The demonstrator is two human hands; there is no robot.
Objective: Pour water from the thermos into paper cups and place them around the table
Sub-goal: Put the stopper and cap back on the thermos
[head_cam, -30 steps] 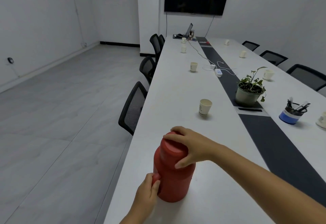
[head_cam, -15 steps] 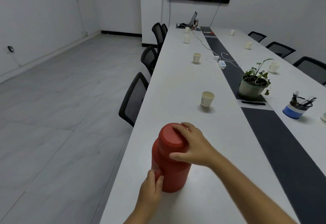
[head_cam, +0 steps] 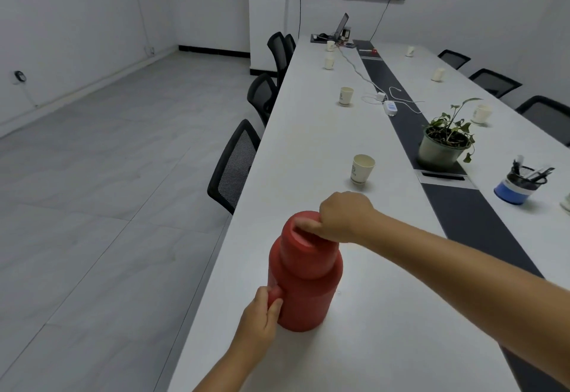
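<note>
Red thermos (head_cam: 303, 277) stands upright near the left edge of the white table (head_cam: 385, 330), with bare tabletop around it. Our left hand (head_cam: 262, 320) wraps its fingers closed around the side handle; our right hand (head_cam: 342, 220) grips the lid from above, arm reaching across. Beyond, a paper cup (head_cam: 362, 168) stands apart, more cups lining both long edges.
</note>
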